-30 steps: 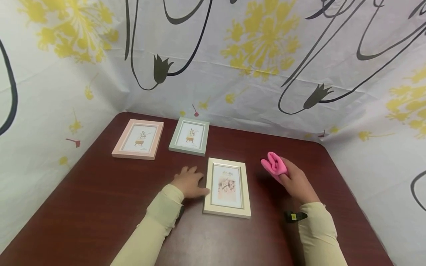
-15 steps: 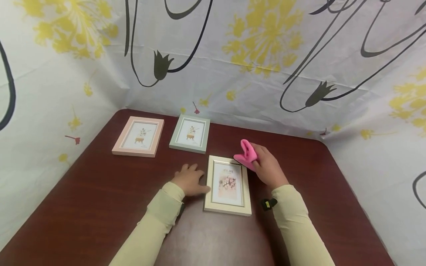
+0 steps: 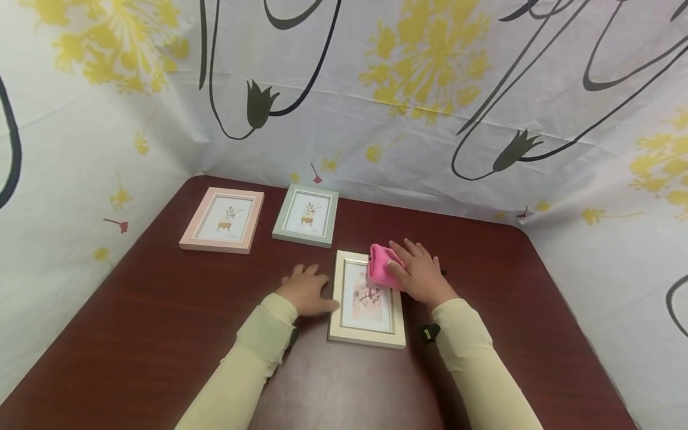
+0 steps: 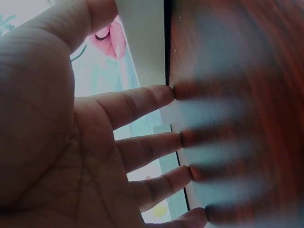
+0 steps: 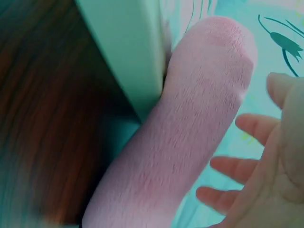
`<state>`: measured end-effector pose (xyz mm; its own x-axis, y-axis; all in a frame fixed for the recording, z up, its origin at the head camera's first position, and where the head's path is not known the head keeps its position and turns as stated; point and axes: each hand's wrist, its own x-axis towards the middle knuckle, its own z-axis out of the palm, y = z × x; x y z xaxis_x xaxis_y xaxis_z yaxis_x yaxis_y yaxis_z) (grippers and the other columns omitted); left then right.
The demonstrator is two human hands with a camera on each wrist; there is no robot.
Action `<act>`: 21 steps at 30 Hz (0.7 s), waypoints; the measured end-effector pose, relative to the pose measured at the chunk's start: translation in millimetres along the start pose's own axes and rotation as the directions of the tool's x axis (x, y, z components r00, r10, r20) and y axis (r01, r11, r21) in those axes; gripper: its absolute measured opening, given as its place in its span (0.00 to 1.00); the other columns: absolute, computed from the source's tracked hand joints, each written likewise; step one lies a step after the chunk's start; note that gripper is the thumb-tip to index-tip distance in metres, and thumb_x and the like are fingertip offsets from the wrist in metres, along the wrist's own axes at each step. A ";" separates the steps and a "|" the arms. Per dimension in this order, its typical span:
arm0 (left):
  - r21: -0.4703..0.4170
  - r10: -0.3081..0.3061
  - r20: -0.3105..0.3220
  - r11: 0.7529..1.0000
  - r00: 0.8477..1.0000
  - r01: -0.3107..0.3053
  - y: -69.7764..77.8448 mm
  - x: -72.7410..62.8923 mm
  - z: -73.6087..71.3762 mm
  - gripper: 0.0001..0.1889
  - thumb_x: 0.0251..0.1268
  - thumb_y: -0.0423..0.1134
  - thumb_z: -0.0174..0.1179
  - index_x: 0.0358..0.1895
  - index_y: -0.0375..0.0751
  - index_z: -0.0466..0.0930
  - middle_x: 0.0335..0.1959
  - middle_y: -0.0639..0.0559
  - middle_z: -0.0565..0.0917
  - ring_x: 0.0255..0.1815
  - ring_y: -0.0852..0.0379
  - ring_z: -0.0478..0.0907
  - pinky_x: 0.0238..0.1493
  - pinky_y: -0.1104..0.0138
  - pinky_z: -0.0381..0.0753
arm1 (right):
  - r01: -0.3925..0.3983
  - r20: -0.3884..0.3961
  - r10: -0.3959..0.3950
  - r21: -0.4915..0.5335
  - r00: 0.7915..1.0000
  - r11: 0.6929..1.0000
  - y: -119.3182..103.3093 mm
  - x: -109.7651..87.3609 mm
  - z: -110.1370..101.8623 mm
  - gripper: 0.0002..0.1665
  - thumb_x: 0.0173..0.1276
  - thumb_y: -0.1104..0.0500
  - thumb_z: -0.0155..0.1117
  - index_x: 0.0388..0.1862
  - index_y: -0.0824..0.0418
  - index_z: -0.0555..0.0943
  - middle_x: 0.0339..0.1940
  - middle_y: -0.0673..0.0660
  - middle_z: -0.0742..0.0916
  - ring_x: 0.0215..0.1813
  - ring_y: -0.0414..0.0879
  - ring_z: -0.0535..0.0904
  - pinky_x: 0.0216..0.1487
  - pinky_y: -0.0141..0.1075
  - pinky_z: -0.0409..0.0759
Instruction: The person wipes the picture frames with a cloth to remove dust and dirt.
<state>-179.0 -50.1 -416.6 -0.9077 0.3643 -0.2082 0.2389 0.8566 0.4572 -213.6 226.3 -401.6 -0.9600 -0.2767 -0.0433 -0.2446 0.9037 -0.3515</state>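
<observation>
A cream picture frame (image 3: 366,338) with a pink flower print lies flat in the middle of the table. My left hand (image 3: 304,292) is beside its left edge, thumb at the rim. In the left wrist view the fingers (image 4: 137,104) are spread, with their tips on the tabletop. A folded pink cloth (image 3: 383,267) lies over the frame's upper right part, hiding that corner. Above the cloth is my right hand (image 3: 421,276), fingers spread. The right wrist view shows those fingers (image 5: 237,168) straight and a little apart from the cloth's fuzzy surface.
A pink picture frame (image 3: 193,246) lies at the back left of the dark red table (image 3: 134,334). Next to it is a green picture frame (image 3: 301,240). Behind the table hangs a white patterned sheet (image 3: 344,113).
My right hand has moved left with the pink cloth and set it on the cream frame. Its fingers have gone from gripping the cloth to spread. My left hand stays put.
</observation>
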 end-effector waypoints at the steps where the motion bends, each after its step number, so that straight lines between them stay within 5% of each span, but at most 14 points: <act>1: -0.001 0.000 -0.001 1.000 1.000 0.000 -0.2 0.1 -0.1 0.36 0.60 0.60 0.63 0.66 0.40 0.75 0.74 0.36 0.64 0.74 0.31 0.54 0.62 0.33 0.60 | -0.002 0.003 0.002 0.005 1.000 1.000 -0.5 1.6 0.5 0.39 0.77 0.40 0.50 0.80 0.53 0.58 0.78 0.69 0.58 0.77 0.72 0.47 0.66 0.74 0.42; 8: -0.003 -0.001 -0.002 1.000 1.000 0.001 -0.5 -0.3 1.5 0.36 0.60 0.60 0.63 0.67 0.40 0.75 0.74 0.36 0.63 0.74 0.31 0.54 0.62 0.33 0.61 | -0.032 0.133 0.034 -0.021 0.991 0.999 -1.5 7.3 15.5 0.40 0.76 0.39 0.50 0.81 0.52 0.56 0.77 0.70 0.60 0.76 0.70 0.51 0.67 0.74 0.43; 15: -0.017 0.003 0.012 1.000 1.000 -0.002 0.1 -1.7 0.0 0.40 0.62 0.59 0.63 0.73 0.43 0.68 0.74 0.36 0.62 0.74 0.31 0.53 0.63 0.32 0.60 | -0.048 0.122 0.056 -0.070 0.991 0.996 -6.5 5.9 20.1 0.40 0.76 0.38 0.50 0.81 0.51 0.57 0.77 0.68 0.61 0.76 0.69 0.52 0.68 0.72 0.43; 21: -0.041 0.027 0.087 0.999 0.996 -0.023 -0.5 -3.2 -0.9 0.47 0.58 0.59 0.67 0.79 0.55 0.56 0.77 0.36 0.57 0.76 0.28 0.46 0.67 0.32 0.53 | -0.044 0.114 0.054 -0.085 0.992 0.995 -9.3 5.2 20.9 0.39 0.77 0.39 0.49 0.80 0.52 0.58 0.77 0.69 0.60 0.76 0.70 0.52 0.66 0.74 0.45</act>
<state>-176.5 -52.1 -415.3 -0.8675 0.4177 -0.2703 0.2457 0.8321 0.4972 -213.5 209.6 -418.1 -0.9498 -0.2635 -0.1687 -0.2129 0.9394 -0.2687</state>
